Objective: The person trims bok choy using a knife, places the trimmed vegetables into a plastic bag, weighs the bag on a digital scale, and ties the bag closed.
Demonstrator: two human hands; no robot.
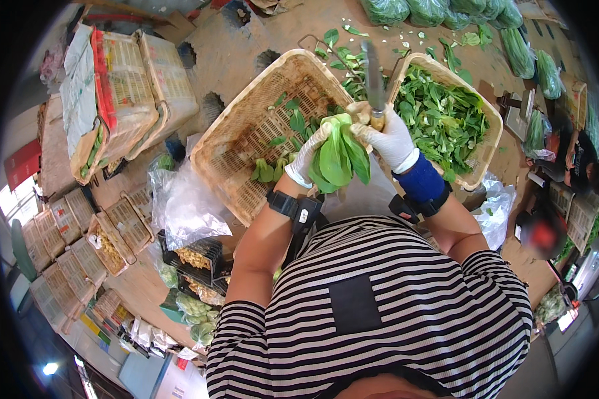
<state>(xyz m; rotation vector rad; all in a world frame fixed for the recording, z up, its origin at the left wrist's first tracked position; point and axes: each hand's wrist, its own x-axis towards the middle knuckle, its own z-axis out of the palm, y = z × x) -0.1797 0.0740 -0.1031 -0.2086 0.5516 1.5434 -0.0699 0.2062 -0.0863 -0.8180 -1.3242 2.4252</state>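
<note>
My left hand [305,155], in a white glove, holds a head of bok choy [335,158] by its pale base, leaves hanging towards me. My right hand [392,137], also gloved, grips the wooden handle of a knife [374,75], its blade pointing away from me. The right fingertips are at the base of the bok choy. Below the left hand, a worn plastic crate [218,124] contains a few heads of bok choy [264,170] and loose leaves. To the right, a second crate [497,122] is heaped with trimmed leaves [437,114].
Leaf scraps [349,65] litter the floor beyond the crates. Bagged greens [429,11] lie at the far side. Stacked crates [130,90] stand at left, near a clear plastic bag [189,199]. Another person [581,157] is at right, near a scale [521,117].
</note>
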